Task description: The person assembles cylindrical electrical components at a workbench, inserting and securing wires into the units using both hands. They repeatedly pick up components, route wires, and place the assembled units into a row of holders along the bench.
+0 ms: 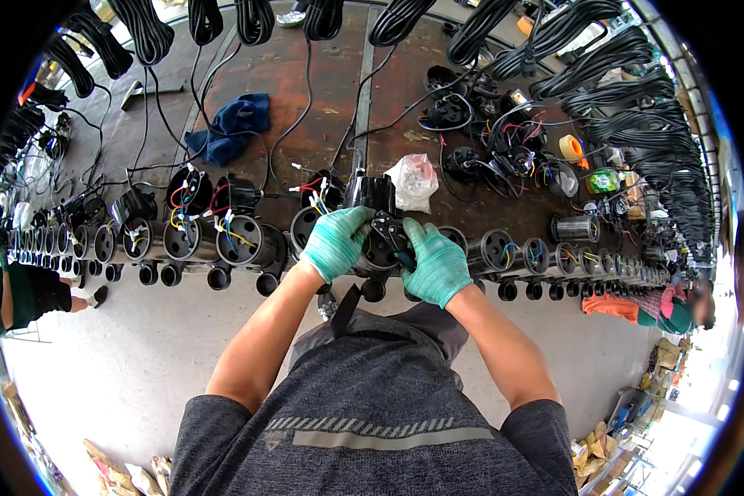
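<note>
Both my hands wear green gloves and meet at the bench edge in front of me. My right hand [436, 263] grips black crimping pliers [388, 230], whose head points toward my left fingertips. The fingers of my left hand [336, 242] are closed beside that head; what they pinch is too small and hidden to name. Just beyond my fingers stands a black motor housing [370, 192] with a cable rising from it. Under the pliers lies a round black pipe-like body, mostly covered by my hands. A clear bag of small white parts [413, 182] sits right of the housing.
Similar black cylinders [244, 238] with coloured wires line the bench edge on both sides. Bundled black cables [145, 31] hang across the far side. A blue cloth [230, 128], a hammer [150, 95] and orange tape [570, 149] lie on the bench [322, 91]. People stand at far left and right.
</note>
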`<action>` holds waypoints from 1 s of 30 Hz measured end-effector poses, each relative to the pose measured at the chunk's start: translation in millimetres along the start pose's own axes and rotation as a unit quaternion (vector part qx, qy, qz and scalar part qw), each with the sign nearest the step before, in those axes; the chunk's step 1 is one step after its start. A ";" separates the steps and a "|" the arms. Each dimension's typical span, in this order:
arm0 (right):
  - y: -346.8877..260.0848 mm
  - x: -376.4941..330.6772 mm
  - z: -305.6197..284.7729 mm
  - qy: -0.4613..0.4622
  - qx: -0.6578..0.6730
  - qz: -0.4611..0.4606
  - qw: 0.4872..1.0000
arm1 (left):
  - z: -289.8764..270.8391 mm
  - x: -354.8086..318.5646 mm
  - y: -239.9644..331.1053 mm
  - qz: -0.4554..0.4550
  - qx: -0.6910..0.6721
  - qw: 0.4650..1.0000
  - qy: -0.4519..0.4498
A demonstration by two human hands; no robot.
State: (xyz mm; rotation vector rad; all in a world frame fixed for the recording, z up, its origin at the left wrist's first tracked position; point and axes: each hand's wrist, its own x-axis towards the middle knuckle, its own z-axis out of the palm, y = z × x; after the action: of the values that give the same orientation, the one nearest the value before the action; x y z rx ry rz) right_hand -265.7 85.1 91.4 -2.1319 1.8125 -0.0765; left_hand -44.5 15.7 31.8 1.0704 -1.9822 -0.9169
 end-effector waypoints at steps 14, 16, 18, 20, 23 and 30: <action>-23.2 -4.1 -49.7 -0.134 0.093 0.035 0.986 | 8.6 0.8 -6.3 -0.017 0.004 1.000 0.013; -48.3 -14.5 -56.9 -0.007 -0.202 0.033 0.979 | 10.4 -0.7 -4.5 -0.002 0.017 0.999 0.031; -40.0 -17.5 -52.9 0.059 -0.213 0.032 0.975 | 11.3 3.2 -4.0 -0.018 0.006 1.000 0.025; -31.6 -26.3 -56.9 0.092 -0.094 0.081 0.988 | 13.4 4.8 -1.7 -0.007 0.012 0.999 0.036; 27.1 -56.6 -71.3 0.197 0.042 0.089 0.975 | 15.6 7.5 -4.2 0.043 0.017 0.997 0.058; 271.2 -144.2 -90.5 0.208 -0.047 0.270 0.939 | 11.7 9.7 -0.4 0.059 0.038 0.995 0.065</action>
State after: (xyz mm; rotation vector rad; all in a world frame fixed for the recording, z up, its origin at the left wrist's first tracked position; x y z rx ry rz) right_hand -572.8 169.8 123.4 -1.6798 2.6346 -0.3306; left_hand -58.1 10.0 27.8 1.0172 -1.9624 -0.6977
